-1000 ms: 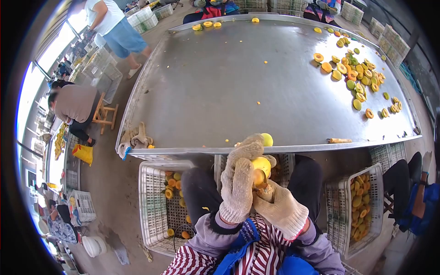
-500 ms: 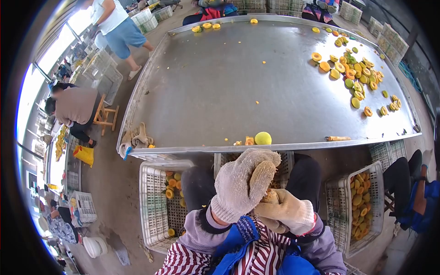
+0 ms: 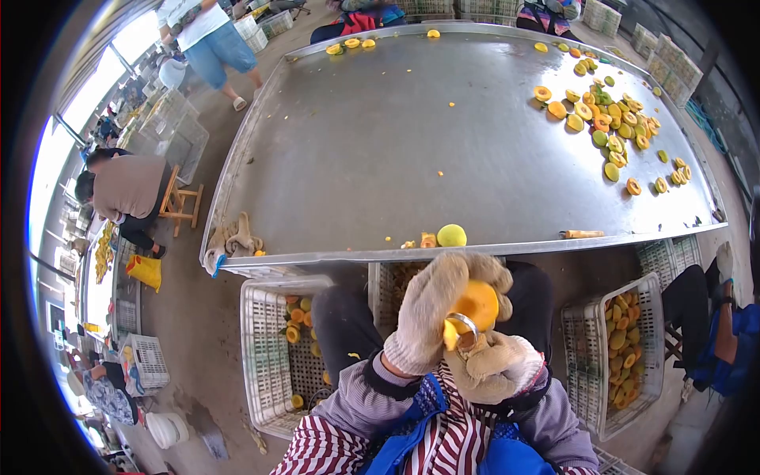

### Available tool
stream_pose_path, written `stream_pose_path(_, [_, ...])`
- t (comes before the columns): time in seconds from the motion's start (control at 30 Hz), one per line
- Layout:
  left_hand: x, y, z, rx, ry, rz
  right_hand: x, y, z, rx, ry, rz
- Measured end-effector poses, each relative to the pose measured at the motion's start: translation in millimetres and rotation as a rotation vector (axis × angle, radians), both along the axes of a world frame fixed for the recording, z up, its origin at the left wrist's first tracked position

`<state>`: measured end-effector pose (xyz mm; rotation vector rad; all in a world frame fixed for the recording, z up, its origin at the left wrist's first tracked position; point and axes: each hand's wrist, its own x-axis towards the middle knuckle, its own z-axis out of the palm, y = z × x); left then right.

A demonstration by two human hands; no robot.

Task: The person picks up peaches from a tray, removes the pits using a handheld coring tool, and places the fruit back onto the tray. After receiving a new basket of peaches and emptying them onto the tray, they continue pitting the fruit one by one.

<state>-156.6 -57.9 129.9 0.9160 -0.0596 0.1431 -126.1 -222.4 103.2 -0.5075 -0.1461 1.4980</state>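
Over my lap, my left hand (image 3: 435, 309), in a knitted glove, holds a halved yellow-orange fruit (image 3: 478, 304) with its cut face showing. My right hand (image 3: 492, 366), also gloved, is closed around a small tool with a curved metal ring (image 3: 463, 324), which touches the fruit's near edge. Just beyond my hands, a whole green-yellow fruit (image 3: 452, 235) and a small orange piece (image 3: 428, 240) lie at the near edge of the metal table (image 3: 340, 150). A wooden-handled tool (image 3: 582, 234) rests to their right.
Many halved fruits (image 3: 617, 123) lie on the table's right side. Gloves (image 3: 240, 237) sit at its near left corner. Crates holding fruit stand left (image 3: 257, 356) and right (image 3: 582, 372) of my legs. Other people sit or stand around, one (image 3: 134, 186) at the left.
My left hand has turned and opened out, bringing the fruit's cut face and the metal ring into view. The view has shifted slightly. The standing person at the upper left has moved.
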Motion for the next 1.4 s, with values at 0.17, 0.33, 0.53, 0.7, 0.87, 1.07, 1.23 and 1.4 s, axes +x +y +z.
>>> stream_pose_path(0.17, [12.6, 25.6, -22.7, 0.253, 0.182, 0.275, 12.3, -5.0, 10.9, -0.16, -0.219, 0.091])
stream_pose_path(0.33, [-32.7, 134.1, -78.6, 1.22, 0.262, 0.68, 15.9, -11.4, 16.9, -0.522, -0.317, -0.015])
stream_pose_path(0.53, [-53.0, 159.1, -75.9, 1.973, 0.375, 0.714, 15.1, 3.4, -3.4, -0.493, -0.333, 0.021])
stream_pose_path(0.7, [36.6, 81.9, -87.6, 1.574, -0.061, 0.306, 4.9, 24.3, 15.5, -0.523, -0.51, 0.015])
stream_pose_path(0.87, [122.5, 57.4, -134.8, 1.918, -0.147, -0.075, -1.9, 15.7, 18.8, -0.484, -0.575, -0.084])
stream_pose_path(1.07, [150.7, 76.0, -160.9, 1.732, 0.313, 0.01, 0.2, 11.3, 18.7, -0.572, -0.59, -0.161])
stream_pose_path(1.23, [130.1, 88.8, -132.1, 1.772, 0.493, 0.055, 2.3, 17.5, 17.0, -0.538, -0.618, -0.132])
stream_pose_path(1.4, [135.7, 89.2, -130.6, 1.844, 0.521, -0.032, -2.2, 18.8, 24.5, -0.534, -0.632, -0.136])
